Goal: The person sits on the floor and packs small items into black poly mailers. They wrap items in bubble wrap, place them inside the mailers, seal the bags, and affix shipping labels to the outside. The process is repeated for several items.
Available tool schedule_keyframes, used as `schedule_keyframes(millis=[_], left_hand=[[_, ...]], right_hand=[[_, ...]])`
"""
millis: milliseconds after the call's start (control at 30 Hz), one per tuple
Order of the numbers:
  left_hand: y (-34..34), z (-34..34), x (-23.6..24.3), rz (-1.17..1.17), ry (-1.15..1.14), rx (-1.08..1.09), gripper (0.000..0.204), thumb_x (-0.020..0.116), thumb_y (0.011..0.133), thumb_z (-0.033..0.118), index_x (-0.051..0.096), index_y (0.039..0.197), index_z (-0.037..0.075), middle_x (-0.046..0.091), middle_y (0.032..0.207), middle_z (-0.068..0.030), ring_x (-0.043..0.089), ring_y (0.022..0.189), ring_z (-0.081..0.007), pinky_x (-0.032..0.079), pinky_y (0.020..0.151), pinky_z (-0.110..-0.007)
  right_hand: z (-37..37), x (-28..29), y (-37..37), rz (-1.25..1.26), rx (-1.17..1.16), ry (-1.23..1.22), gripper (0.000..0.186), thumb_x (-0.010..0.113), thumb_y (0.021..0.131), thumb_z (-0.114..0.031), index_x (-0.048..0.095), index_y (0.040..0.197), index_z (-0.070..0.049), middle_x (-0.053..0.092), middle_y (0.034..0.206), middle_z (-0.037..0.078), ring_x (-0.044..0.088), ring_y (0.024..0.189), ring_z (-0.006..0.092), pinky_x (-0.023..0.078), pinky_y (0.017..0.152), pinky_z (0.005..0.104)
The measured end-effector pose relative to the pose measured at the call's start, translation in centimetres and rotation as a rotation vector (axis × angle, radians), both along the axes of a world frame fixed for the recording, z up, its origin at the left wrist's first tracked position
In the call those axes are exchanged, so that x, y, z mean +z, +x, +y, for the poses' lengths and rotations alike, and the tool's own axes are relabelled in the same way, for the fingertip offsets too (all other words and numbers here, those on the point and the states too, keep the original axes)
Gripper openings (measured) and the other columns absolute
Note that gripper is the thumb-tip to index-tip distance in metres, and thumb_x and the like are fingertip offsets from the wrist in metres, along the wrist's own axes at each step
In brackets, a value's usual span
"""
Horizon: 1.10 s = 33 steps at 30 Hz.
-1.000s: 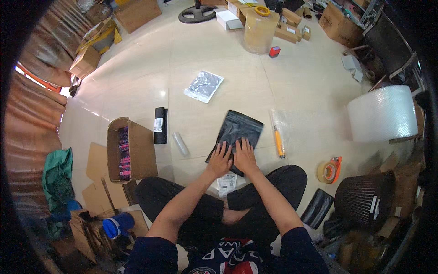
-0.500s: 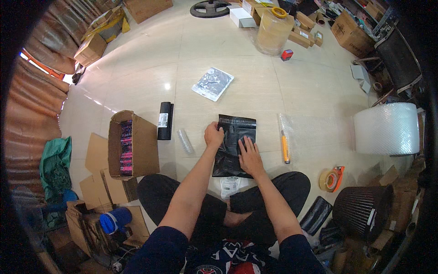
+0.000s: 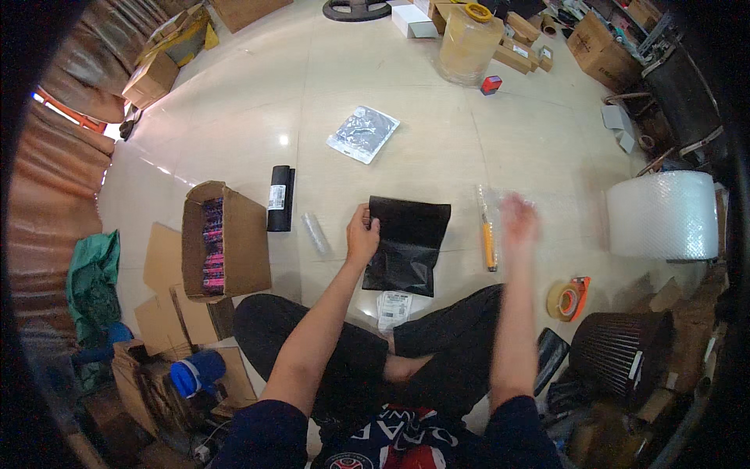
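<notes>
The black poly mailer (image 3: pixel 408 248) lay flat on the pale tiled floor (image 3: pixel 226 102) in front of the person's crossed legs (image 3: pixel 312 336); no lettering could be made out on its face. The left hand (image 3: pixel 362 236) had its fingers clamped on the mailer's upper left edge. The right hand (image 3: pixel 519 223) was off the mailer, out to the right just beside a yellow utility knife (image 3: pixel 490 246), and so blurred that whether its fingers were apart or together could not be told. The knife lay at the left edge of a clear bubble-wrap sheet (image 3: pixel 558 205).

Below the mailer's bottom edge sat white printed shipping labels (image 3: pixel 394 310), their dark blocks of print too small to read. To the left stood a black roll of bags (image 3: pixel 281 215) with a white sticker (image 3: pixel 276 197), its print likewise illegible, and a small clear roll (image 3: pixel 315 233). Farther left, an open cardboard box (image 3: pixel 248 250) held pink-and-black printed packets (image 3: pixel 212 244). Beyond the mailer lay a silvery plastic pouch (image 3: pixel 363 134) with a pale border. At upper right, a cardboard carton (image 3: pixel 603 59) bore dark printed characters. The person's navy shirt (image 3: pixel 375 449) showed large white letters and a round crest. An orange tape dispenser (image 3: pixel 569 298) lay near the right knee.
</notes>
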State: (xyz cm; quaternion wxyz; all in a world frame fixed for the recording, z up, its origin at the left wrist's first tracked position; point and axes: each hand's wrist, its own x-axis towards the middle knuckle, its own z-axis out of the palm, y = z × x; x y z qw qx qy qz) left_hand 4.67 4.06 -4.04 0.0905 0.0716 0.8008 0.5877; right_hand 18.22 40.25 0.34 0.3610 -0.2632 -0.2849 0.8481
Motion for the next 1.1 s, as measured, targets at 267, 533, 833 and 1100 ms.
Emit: schedule_keyframes(millis=[267, 533, 833, 1100], left_hand=[[-2.2, -0.5, -2.5, 0.035, -0.382, 0.017, 0.068, 0.079, 0.088, 0.005, 0.049, 0.15, 0.003, 0.058, 0.133, -0.025, 0.061, 0.122, -0.041, 0.05, 0.107, -0.048], [-0.8, -1.6, 1.0, 0.199, -0.573, -0.377, 0.052, 0.078, 0.087, 0.008, 0.062, 0.137, 0.009, 0.057, 0.136, -0.0236, 0.061, 0.124, -0.0409, 0.053, 0.106, -0.05], [8.6, -3.7, 5.2, 0.406, -0.862, -0.918, 0.058, 0.081, 0.085, 0.013, 0.06, 0.138, 0.005, 0.057, 0.139, -0.0213, 0.059, 0.129, -0.0424, 0.055, 0.103, -0.054], [10.0, -4.6, 3.2, 0.485, -0.937, -0.895, 0.063, 0.081, 0.085, 0.014, 0.056, 0.142, 0.004, 0.054, 0.141, -0.0205, 0.057, 0.132, -0.0385, 0.054, 0.103, -0.052]], right_hand=[[30.8, 26.3, 51.9, -1.307, -1.366, 1.467, 0.034, 0.062, 0.103, -0.025, 0.059, 0.119, 0.005, 0.068, 0.111, 0.02, 0.067, 0.093, 0.0367, 0.055, 0.084, 0.0537], [26.4, 23.8, 62.2, -2.062, -0.099, 1.075, 0.043, 0.054, 0.112, -0.034, 0.071, 0.132, 0.0, 0.075, 0.109, 0.026, 0.072, 0.097, 0.0426, 0.056, 0.084, 0.054], [-0.1, 16.2, 21.8, -0.923, 0.425, 1.538, 0.046, 0.068, 0.093, -0.005, 0.066, 0.139, -0.006, 0.068, 0.136, 0.022, 0.065, 0.128, 0.0367, 0.051, 0.11, 0.0436], [-20.6, 0.2, 5.8, -0.688, 0.896, 2.331, 0.051, 0.075, 0.085, -0.013, 0.064, 0.135, -0.006, 0.065, 0.116, 0.016, 0.065, 0.113, 0.0365, 0.055, 0.098, 0.0494]])
